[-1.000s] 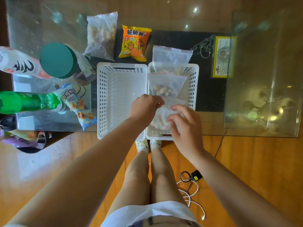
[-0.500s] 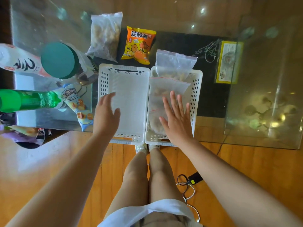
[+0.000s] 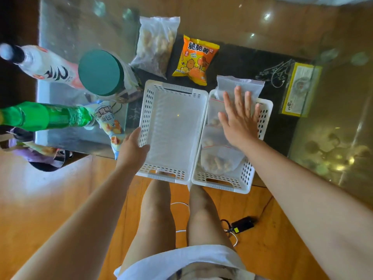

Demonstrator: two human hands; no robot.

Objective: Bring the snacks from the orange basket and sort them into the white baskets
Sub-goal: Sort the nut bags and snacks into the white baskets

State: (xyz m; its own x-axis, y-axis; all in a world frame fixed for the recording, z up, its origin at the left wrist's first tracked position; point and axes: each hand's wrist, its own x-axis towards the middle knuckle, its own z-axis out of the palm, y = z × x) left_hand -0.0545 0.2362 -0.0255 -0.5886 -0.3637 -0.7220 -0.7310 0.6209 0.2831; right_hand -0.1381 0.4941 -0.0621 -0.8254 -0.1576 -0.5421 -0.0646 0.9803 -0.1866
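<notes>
Two white baskets stand side by side at the glass table's near edge. The left basket (image 3: pixel 173 126) holds nothing. The right basket (image 3: pixel 264 116) holds several clear zip bags of nuts (image 3: pixel 220 162). My right hand (image 3: pixel 240 120) is spread flat, fingers straight, over the bags in the right basket. At the outer left wall of the left basket is my left hand (image 3: pixel 132 150), fingers relaxed and holding nothing. Beyond the baskets lie an orange snack packet (image 3: pixel 194 59) and another clear bag of nuts (image 3: pixel 157 45). No orange basket is in view.
To the left stand a green-lidded jar (image 3: pixel 101 72), a white bottle (image 3: pixel 44 66), a green bottle (image 3: pixel 44 116) and a blue-white snack packet (image 3: pixel 110 126). A yellow-framed box (image 3: pixel 298 89) lies at the right. A bag (image 3: pixel 38 154) and cables (image 3: pixel 240 225) are on the wooden floor.
Both hands let go of the zip bag they held a second ago. My right hand slid forward, flat over the bags. My left hand moved out to the left basket's outer wall.
</notes>
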